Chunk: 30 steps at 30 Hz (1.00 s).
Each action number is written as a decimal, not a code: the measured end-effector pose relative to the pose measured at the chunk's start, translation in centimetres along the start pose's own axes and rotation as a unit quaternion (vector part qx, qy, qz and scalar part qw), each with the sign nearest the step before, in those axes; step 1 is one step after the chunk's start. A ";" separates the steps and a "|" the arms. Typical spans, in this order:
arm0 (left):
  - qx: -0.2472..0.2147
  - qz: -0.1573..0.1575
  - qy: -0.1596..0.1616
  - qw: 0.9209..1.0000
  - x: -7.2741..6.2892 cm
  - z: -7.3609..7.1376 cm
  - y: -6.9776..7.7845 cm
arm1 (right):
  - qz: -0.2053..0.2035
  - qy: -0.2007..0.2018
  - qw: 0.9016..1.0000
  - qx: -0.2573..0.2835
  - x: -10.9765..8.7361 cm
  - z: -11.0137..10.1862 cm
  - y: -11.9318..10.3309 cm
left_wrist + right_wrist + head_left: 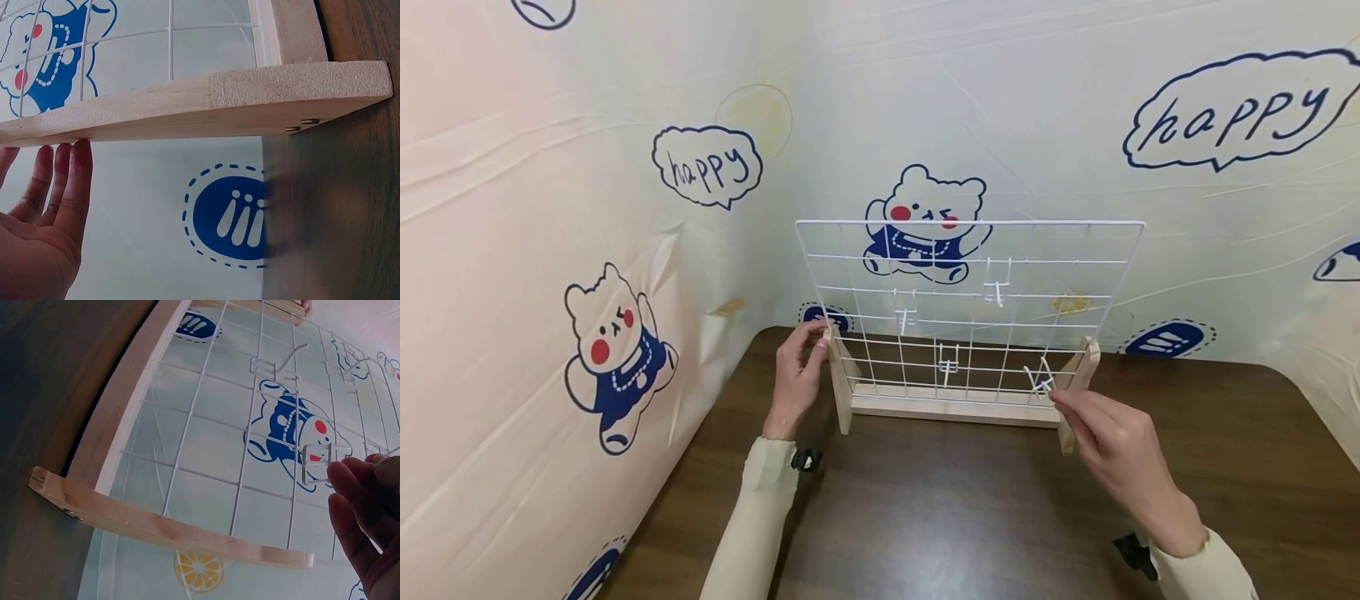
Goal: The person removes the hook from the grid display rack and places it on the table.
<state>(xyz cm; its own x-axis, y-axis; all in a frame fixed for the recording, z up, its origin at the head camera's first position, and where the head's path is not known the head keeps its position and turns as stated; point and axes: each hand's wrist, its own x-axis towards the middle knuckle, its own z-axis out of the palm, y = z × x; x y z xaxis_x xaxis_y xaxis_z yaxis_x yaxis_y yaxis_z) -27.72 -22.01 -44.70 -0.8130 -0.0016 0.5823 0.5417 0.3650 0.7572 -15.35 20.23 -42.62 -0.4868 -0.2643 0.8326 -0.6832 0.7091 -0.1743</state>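
A white wire grid (970, 294) stands upright in a pale wooden base with two side posts. My left hand (797, 375) is at the left post (842, 387); in the left wrist view its fairly straight fingertips (81, 150) touch the post's outer face. Between thumb and fingers, my right hand (1120, 442) pinches a small white wire hook (1041, 382), which overlaps the grid's lower right in the head view. In the right wrist view, this hook's squared wire loop (317, 464) shows in front of the grid, and the fingers cover its other end.
Three similar white hooks hang on the grid: one upper right (997, 292), one left of centre (906, 318), one low in the middle (948, 365). The stand rests on a dark wooden table (925, 500). Printed cloth (1060, 125) hangs close behind and to the left.
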 end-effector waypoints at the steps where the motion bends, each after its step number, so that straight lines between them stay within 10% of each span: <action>1: 0.001 0.000 0.000 1.000 0.0 0.0 0.0 | 0.001 -0.003 1.000 -0.002 -0.1 0.0 0.0; 30: 0.004 -0.009 0.007 1.000 0.0 0.2 -0.2 | -0.020 -0.045 0.998 -0.028 -3.1 1.0 0.7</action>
<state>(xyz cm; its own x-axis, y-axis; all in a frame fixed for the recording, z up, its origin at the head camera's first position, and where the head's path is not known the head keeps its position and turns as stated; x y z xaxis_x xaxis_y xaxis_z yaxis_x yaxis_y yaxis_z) -27.87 -21.90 -44.91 -0.8196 -0.0219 0.5725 0.5247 0.3725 0.7655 -14.86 20.93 -45.84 -0.5088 -0.3483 0.7872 -0.6729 0.7313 -0.1113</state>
